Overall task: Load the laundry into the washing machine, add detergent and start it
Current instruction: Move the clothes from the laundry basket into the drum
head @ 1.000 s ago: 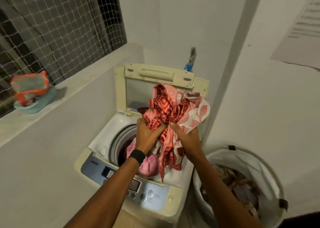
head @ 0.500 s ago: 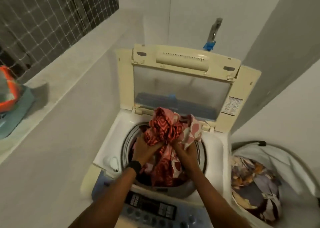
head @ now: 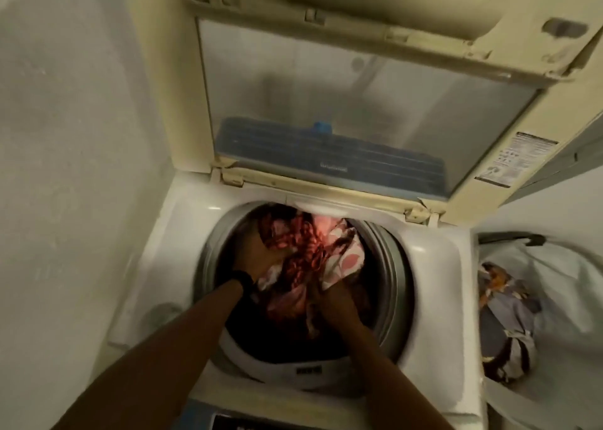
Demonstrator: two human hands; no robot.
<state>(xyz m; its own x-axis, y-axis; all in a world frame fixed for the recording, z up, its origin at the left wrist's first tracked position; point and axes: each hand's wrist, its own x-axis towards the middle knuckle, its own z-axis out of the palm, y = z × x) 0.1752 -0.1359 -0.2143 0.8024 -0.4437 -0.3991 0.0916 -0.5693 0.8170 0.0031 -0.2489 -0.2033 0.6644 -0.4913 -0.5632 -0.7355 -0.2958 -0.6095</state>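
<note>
The washing machine [head: 434, 266] stands with its lid [head: 359, 96] raised at 12 o'clock; a laundry basket [head: 522, 238] holding clothes [head: 507, 325] is seen at 3 o'clock. The red patterned bundle [head: 313, 250], held above the opening a second ago, has been lowered into the drum [head: 396, 282]. It is gripped at 9 o'clock by the left hand [head: 257, 256]; the right hand [head: 329, 296], at 5 o'clock, is buried in fabric, so its grip cannot be told. Loading is judged unfinished.

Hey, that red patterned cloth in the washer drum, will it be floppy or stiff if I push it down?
Likely floppy: the red patterned cloth is crumpled into folds. Probably light, with loose corners sticking up. It should squash down inside the drum.
</note>
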